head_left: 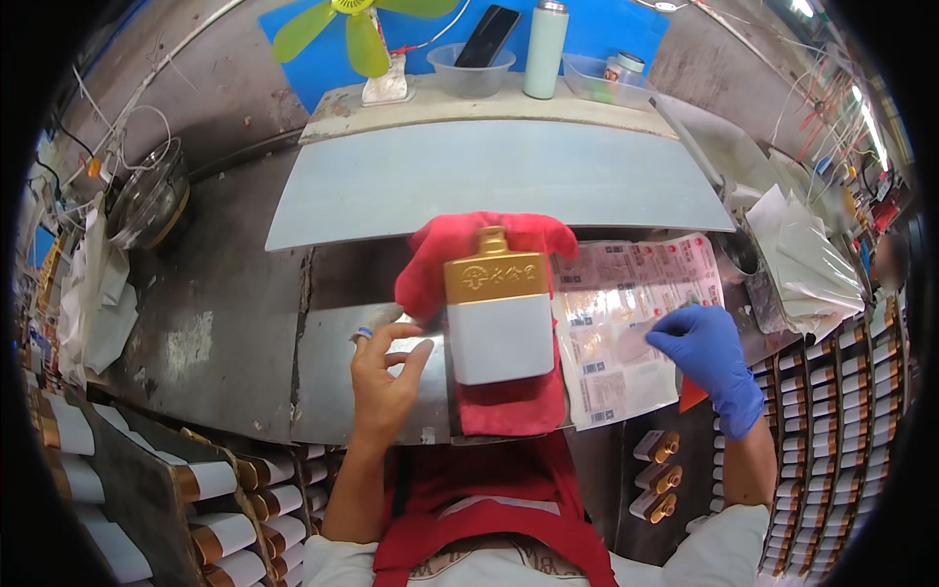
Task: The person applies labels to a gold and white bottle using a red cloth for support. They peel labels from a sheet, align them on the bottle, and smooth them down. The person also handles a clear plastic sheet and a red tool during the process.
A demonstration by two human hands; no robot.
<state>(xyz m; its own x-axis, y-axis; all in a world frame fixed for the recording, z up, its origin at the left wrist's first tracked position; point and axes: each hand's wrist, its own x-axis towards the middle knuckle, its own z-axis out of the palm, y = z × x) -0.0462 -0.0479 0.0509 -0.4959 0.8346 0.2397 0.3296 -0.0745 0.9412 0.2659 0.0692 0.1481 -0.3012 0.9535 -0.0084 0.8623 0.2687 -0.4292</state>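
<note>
A white and gold flat bottle point(502, 328) with a short gold neck lies on a red cloth point(509, 411) in front of me. My left hand point(384, 377), bare, is just left of the bottle and apart from it. Its fingers are spread, and a blue band shows on one of them. At the right, my right hand point(706, 354) wears a blue glove. Its fingertips are pinched together over a sheet of printed labels point(611, 338); whether a label is between them cannot be made out.
A pale board point(489, 181) spans the back of the bench. Behind it are a green fan point(367, 44), a plastic bowl point(471, 73) holding a phone, and a mint flask point(546, 49). White sheets point(807, 254) are stacked at right. Racked bottles point(831, 440) flank both sides.
</note>
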